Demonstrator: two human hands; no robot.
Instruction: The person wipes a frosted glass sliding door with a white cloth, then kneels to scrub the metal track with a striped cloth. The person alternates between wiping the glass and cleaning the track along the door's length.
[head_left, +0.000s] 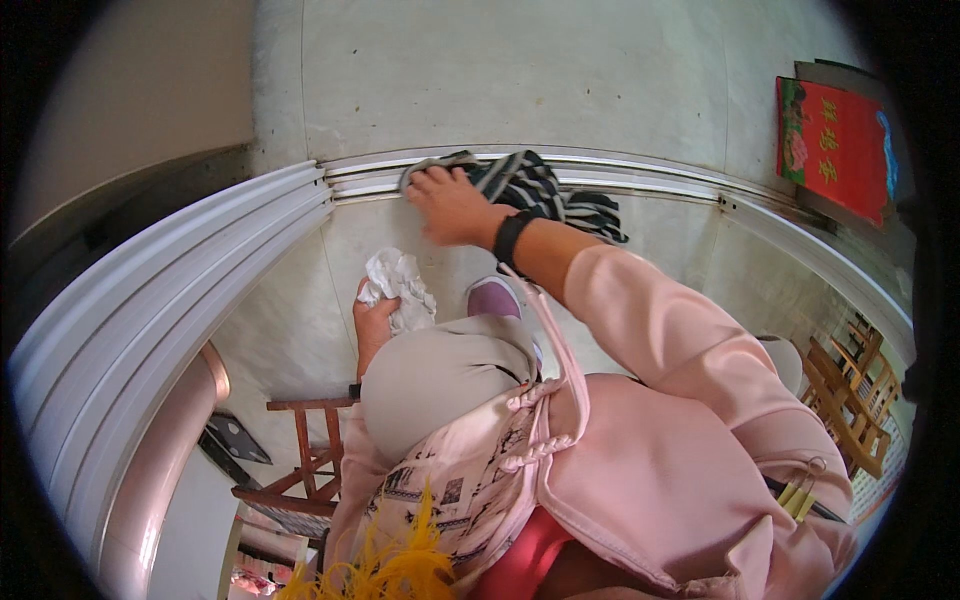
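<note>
My right hand (454, 206), with a black band on its wrist, presses a dark striped cloth (529, 182) down on the metal sliding-door track (645, 187). The cloth lies bunched along the track, and its loose end trails to the right under my forearm. Lower and to the left, beside my knee, my left hand (375, 319) grips a crumpled white wad (399, 289) that looks like paper or thin plastic. That wad is held above the floor, apart from the cloth.
White ribbed door frames (187, 277) rise at the left and right ends of the track. My purple shoe (493, 298) is just below it. A red printed box (836, 150) lies at the upper right. Wooden chairs stand at the lower left (304, 450) and right (847, 397).
</note>
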